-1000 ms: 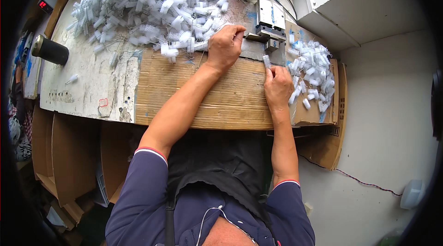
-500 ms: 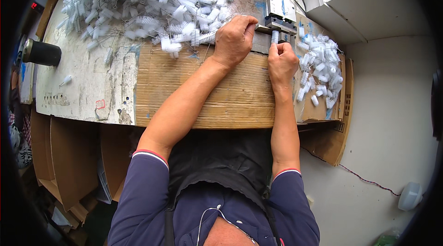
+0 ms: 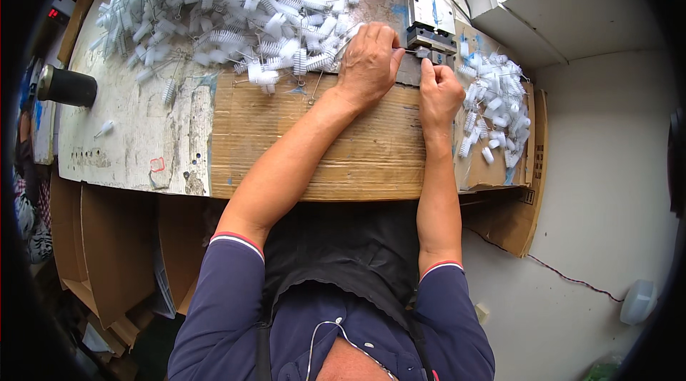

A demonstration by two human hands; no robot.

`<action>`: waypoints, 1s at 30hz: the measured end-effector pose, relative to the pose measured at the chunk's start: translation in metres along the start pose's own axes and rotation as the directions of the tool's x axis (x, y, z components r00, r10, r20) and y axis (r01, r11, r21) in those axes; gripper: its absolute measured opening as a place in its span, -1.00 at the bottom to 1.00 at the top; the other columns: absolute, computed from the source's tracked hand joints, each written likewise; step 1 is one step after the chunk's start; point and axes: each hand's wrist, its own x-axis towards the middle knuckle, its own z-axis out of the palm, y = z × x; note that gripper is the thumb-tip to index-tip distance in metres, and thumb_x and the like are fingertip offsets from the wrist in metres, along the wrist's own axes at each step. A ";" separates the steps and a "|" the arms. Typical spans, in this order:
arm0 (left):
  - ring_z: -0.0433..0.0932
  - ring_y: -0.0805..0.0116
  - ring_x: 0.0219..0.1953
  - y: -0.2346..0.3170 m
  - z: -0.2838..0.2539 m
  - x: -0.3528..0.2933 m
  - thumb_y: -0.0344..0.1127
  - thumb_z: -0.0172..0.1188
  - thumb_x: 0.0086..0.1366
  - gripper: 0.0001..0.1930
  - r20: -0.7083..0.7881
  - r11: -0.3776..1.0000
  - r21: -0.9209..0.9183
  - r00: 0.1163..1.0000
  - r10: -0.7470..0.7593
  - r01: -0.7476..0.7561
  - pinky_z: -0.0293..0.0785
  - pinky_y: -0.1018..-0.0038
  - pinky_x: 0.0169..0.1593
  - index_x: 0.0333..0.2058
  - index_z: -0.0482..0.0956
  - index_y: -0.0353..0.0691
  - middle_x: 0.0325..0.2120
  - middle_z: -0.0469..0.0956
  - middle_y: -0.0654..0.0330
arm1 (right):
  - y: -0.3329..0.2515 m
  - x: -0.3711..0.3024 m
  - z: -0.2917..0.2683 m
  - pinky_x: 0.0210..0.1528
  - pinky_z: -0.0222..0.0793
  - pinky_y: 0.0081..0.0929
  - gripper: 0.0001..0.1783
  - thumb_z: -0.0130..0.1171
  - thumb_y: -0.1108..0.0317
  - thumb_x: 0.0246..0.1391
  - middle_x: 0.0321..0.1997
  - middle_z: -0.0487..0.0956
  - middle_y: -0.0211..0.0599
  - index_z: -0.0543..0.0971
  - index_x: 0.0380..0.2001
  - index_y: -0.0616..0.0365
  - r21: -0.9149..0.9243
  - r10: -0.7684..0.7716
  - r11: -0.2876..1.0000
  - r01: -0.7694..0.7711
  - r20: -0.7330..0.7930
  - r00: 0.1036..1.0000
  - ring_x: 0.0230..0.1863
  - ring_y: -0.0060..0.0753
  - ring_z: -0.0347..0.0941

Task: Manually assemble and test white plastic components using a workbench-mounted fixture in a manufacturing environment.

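Note:
My left hand (image 3: 368, 67) is closed in a pinch at the near edge of the pile, left of a small metal fixture (image 3: 431, 13). From its fingertips a thin wire stem runs toward a small white wire brush (image 3: 423, 53), whose bristle end lies at the fixture's front. My right hand (image 3: 441, 95) is just below that brush, its fingers curled and its thumb up against the bristle end. Whatever is inside the right fingers is hidden.
A big heap of white wire brushes (image 3: 236, 13) covers the back left of the table. A smaller brush pile (image 3: 496, 106) lies on cardboard at right. At far left are a dark cylinder (image 3: 68, 86) and one loose brush (image 3: 104, 128). A cardboard sheet (image 3: 314, 145) covers the front.
The brush stood upright above my right fingers; now it lies lower at the fixture, its stem toward my left hand. My left hand has shifted slightly right, and my right thumb points up.

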 end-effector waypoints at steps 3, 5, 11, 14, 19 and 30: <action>0.56 0.03 -0.18 -0.006 0.008 -0.001 -0.44 0.36 0.20 -0.82 0.099 0.995 0.059 0.993 0.070 -0.076 0.47 0.18 -0.07 -0.26 0.53 -0.22 -0.32 0.57 0.09 | 0.012 -0.007 -0.015 -0.37 0.51 -0.26 -0.81 0.38 0.27 0.18 -0.50 0.68 -0.20 0.68 -0.42 0.15 0.039 -0.059 0.997 0.065 -0.147 0.987 -0.50 -0.13 0.62; 0.55 0.04 -0.22 -0.013 0.010 -0.003 -0.48 0.30 0.24 -0.87 0.111 0.983 0.124 0.987 0.120 -0.134 0.47 0.17 -0.10 -0.27 0.52 -0.21 -0.33 0.56 0.09 | 0.020 -0.007 -0.032 -0.28 0.53 -0.22 -0.88 0.36 0.31 0.17 -0.34 0.70 -0.21 0.68 -0.31 0.11 -0.143 -0.142 0.982 0.121 -0.144 0.979 -0.37 -0.11 0.66; 0.55 0.05 -0.23 -0.014 0.016 -0.003 -0.51 0.26 0.25 -0.88 0.092 0.972 0.194 0.989 0.114 -0.130 0.49 0.21 -0.10 -0.27 0.51 -0.23 -0.35 0.55 0.08 | 0.043 -0.004 -0.065 -0.23 0.55 -0.18 -0.82 0.34 0.31 0.17 -0.18 0.68 -0.24 0.65 -0.18 0.07 -0.442 -0.257 0.877 0.191 -0.095 0.962 -0.28 -0.05 0.65; 0.55 0.06 -0.22 -0.011 0.017 -0.004 -0.51 0.25 0.26 -0.89 0.092 0.970 0.202 0.988 0.120 -0.137 0.49 0.21 -0.11 -0.28 0.50 -0.23 -0.35 0.54 0.07 | 0.041 -0.011 -0.079 -0.22 0.54 -0.15 -0.79 0.36 0.27 0.15 -0.16 0.67 -0.25 0.64 -0.17 0.07 -0.442 -0.151 0.891 0.103 -0.075 0.986 -0.26 -0.03 0.64; 0.54 0.06 -0.21 -0.013 0.017 -0.002 -0.52 0.18 0.26 -0.92 0.112 0.965 0.210 0.984 0.136 -0.157 0.50 0.22 -0.10 -0.28 0.49 -0.23 -0.34 0.54 0.07 | 0.044 -0.021 -0.101 -0.11 0.51 -0.06 -0.74 0.39 0.20 0.13 -0.15 0.66 -0.22 0.64 -0.18 0.09 -0.539 0.004 0.842 -0.013 -0.017 1.000 -0.15 0.01 0.62; 0.53 0.18 -0.30 -0.025 0.015 -0.006 -0.40 0.23 -0.02 -0.82 0.209 0.825 0.423 0.926 0.313 -0.374 0.48 0.25 -0.26 -0.37 0.54 -0.19 -0.42 0.48 0.12 | 0.109 -0.008 -0.090 -0.03 0.51 -0.21 -0.75 0.43 0.31 0.08 -0.21 0.67 -0.08 0.68 -0.22 0.22 -0.292 -0.182 0.936 0.197 0.077 0.980 -0.18 -0.07 0.61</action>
